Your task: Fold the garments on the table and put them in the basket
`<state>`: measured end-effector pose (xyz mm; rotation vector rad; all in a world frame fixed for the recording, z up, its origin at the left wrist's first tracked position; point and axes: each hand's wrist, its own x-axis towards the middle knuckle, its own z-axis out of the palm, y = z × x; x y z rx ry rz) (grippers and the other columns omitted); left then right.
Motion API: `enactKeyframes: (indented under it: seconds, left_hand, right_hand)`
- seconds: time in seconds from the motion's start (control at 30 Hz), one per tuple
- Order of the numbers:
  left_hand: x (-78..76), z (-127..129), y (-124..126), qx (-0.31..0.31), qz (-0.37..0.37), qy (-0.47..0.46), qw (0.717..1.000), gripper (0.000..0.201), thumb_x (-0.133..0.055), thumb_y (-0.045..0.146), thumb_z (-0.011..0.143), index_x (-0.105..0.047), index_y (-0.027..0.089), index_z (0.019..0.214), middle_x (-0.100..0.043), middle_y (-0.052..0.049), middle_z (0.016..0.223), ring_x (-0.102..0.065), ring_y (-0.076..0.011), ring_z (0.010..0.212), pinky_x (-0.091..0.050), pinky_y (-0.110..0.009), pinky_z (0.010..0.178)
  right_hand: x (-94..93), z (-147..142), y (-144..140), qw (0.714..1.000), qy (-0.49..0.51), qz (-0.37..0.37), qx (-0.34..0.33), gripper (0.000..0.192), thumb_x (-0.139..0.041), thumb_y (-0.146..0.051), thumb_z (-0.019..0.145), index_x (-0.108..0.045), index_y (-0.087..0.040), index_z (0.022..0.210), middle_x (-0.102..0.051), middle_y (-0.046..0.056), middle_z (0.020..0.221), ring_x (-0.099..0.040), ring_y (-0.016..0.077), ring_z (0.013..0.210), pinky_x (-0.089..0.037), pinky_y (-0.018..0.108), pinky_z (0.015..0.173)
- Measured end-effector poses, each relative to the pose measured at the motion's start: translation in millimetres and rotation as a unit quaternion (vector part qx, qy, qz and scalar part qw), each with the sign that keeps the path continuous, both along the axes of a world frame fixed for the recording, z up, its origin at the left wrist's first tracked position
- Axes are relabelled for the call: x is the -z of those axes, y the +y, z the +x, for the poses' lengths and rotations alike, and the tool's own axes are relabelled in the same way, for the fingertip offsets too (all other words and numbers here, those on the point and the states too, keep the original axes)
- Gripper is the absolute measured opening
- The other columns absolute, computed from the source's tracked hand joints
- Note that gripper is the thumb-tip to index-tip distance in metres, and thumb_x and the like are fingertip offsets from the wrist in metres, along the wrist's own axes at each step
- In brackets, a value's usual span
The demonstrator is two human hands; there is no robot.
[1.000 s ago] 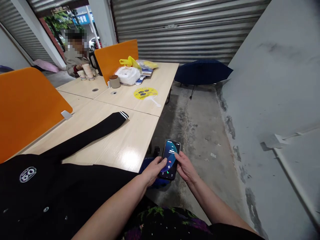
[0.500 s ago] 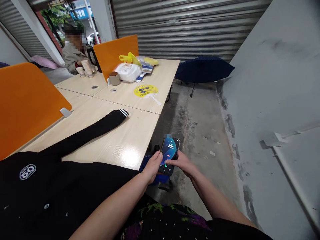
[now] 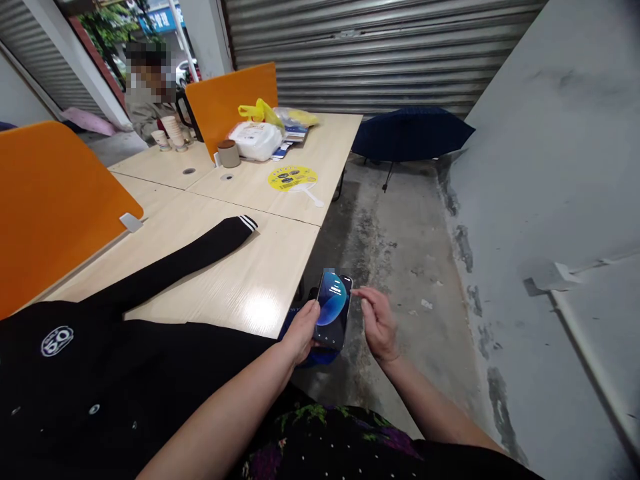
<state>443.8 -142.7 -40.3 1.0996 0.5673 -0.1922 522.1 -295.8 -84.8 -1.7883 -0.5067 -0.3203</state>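
Note:
A smartphone [image 3: 333, 310] with a lit blue screen is held low, past the near edge of the table. My left hand [image 3: 302, 331] is closed round its left side, thumb along the edge. To the right of the phone, my right hand [image 3: 379, 323] holds nothing. Its index finger points toward the phone's upper right edge, thumb apart and the other fingers curled; whether the fingertip touches the phone I cannot tell. A black jacket [image 3: 165, 373] with a round white badge lies on the table left of my arms, one striped-cuff sleeve stretched out.
On the wooden table [image 3: 200, 230] lie a yellow fan [image 3: 293, 178], a white plastic bag [image 3: 257, 141] and a roll of tape [image 3: 229, 154]. Orange dividers [image 3: 55, 213] stand on it. Across it sits a person [image 3: 147, 97] near paper cups [image 3: 174, 133]. An open umbrella [image 3: 413, 133] rests on the floor.
My right hand has let go of the phone and moved off to the right, index finger extended. The phone stays in my left hand; the red and green icons on its screen are gone.

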Motion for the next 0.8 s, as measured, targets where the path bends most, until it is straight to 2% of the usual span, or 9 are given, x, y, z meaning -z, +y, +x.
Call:
enactKeyframes:
  seconds: [0.1, 0.17, 0.3, 0.37, 0.4, 0.47, 0.53, 0.7, 0.8]
  left_hand:
    - [1.8, 0.5, 0.6, -0.015, -0.010, -0.004, 1.000, 0.059, -0.064, 0.068, 0.066, -0.054, 0.022, 0.101, -0.057, -0.001, 0.084, -0.052, -0.0128, 0.064, -0.041, -0.024, 0.054]
    - [2.7, 0.8, 0.7, -0.022, -0.012, -0.009, 1.000, 0.060, -0.064, 0.069, 0.064, -0.054, 0.022, 0.100, -0.057, 0.000, 0.082, -0.051, -0.0127, 0.063, -0.040, -0.023, 0.052]
    - [3.9, 1.2, 0.7, -0.026, -0.014, -0.011, 0.999, 0.060, -0.065, 0.071, 0.063, -0.053, 0.021, 0.094, -0.052, 0.002, 0.072, -0.047, -0.0099, 0.056, -0.035, -0.021, 0.048]
    - [4.3, 1.3, 0.6, -0.025, -0.012, -0.008, 1.000, 0.060, -0.065, 0.072, 0.062, -0.052, 0.020, 0.091, -0.049, 0.004, 0.067, -0.045, -0.0089, 0.053, -0.032, -0.020, 0.046]
    - [4.4, 1.3, 0.6, -0.026, -0.010, -0.008, 1.000, 0.060, -0.064, 0.072, 0.062, -0.051, 0.020, 0.089, -0.047, 0.005, 0.065, -0.044, -0.0086, 0.052, -0.031, -0.019, 0.046]
    - [4.5, 1.4, 0.3, -0.031, -0.010, -0.010, 0.999, 0.060, -0.064, 0.072, 0.062, -0.051, 0.020, 0.089, -0.047, 0.005, 0.064, -0.043, -0.0082, 0.052, -0.029, -0.019, 0.045]
    - [4.6, 1.7, 0.2, -0.040, -0.010, -0.012, 0.999, 0.059, -0.064, 0.071, 0.063, -0.052, 0.020, 0.091, -0.049, 0.004, 0.066, -0.045, -0.0085, 0.054, -0.030, -0.019, 0.046]
    - [8.2, 3.2, 1.1, -0.079, -0.001, -0.020, 0.997, 0.051, -0.060, 0.066, 0.071, -0.051, 0.020, 0.092, -0.055, 0.002, 0.075, -0.050, -0.0106, 0.061, -0.037, -0.020, 0.051]
    - [12.0, 3.3, 2.3, -0.088, 0.018, -0.013, 0.996, 0.051, -0.056, 0.067, 0.073, -0.051, 0.020, 0.091, -0.055, 0.001, 0.074, -0.050, -0.0111, 0.060, -0.038, -0.022, 0.051]
  right_hand:
    - [0.7, -12.4, -0.6, 0.994, -0.045, -0.039, -0.090, 0.027, -0.049, -0.027, 0.087, -0.068, -0.027, 0.107, -0.066, 0.006, 0.109, -0.053, 0.0240, 0.115, -0.037, 0.044, 0.103]
    - [3.0, -13.8, -0.3, 0.992, -0.045, -0.048, -0.108, 0.027, -0.051, -0.027, 0.087, -0.068, -0.028, 0.108, -0.067, 0.005, 0.108, -0.053, 0.0247, 0.115, -0.037, 0.045, 0.103]
    - [8.9, -2.7, 6.2, 0.997, 0.074, 0.009, -0.006, 0.037, -0.060, -0.039, 0.081, -0.063, -0.026, 0.116, -0.062, 0.007, 0.122, -0.051, 0.0263, 0.117, -0.036, 0.046, 0.104]
    - [10.7, 3.6, 13.0, 0.969, 0.232, 0.079, 0.030, 0.046, -0.064, -0.048, 0.076, -0.063, -0.022, 0.113, -0.063, 0.010, 0.119, -0.056, 0.0280, 0.111, -0.043, 0.046, 0.096]
    - [11.0, 4.8, 16.8, 0.940, 0.321, 0.113, 0.007, 0.047, -0.065, -0.052, 0.073, -0.065, -0.020, 0.107, -0.066, 0.011, 0.112, -0.059, 0.0289, 0.106, -0.047, 0.045, 0.090]
    - [9.7, 1.5, 24.3, 0.870, 0.453, 0.168, -0.098, 0.046, -0.069, -0.055, 0.069, -0.066, -0.018, 0.096, -0.070, 0.011, 0.100, -0.062, 0.0297, 0.098, -0.051, 0.043, 0.081]
    - [6.7, -8.6, 29.9, 0.822, 0.495, 0.206, -0.194, 0.043, -0.073, -0.049, 0.067, -0.066, -0.018, 0.095, -0.071, 0.010, 0.097, -0.064, 0.0285, 0.096, -0.052, 0.040, 0.079]
    - [1.0, -33.5, 30.6, 0.794, 0.482, 0.219, -0.298, 0.054, -0.081, -0.031, 0.062, -0.060, -0.023, 0.112, -0.069, 0.006, 0.108, -0.065, 0.0236, 0.094, -0.052, 0.034, 0.078]
    - [2.8, -35.4, 25.6, 0.780, 0.497, 0.182, -0.333, 0.049, -0.078, -0.033, 0.066, -0.059, -0.021, 0.110, -0.070, 0.006, 0.094, -0.066, 0.0189, 0.074, -0.051, 0.029, 0.063]
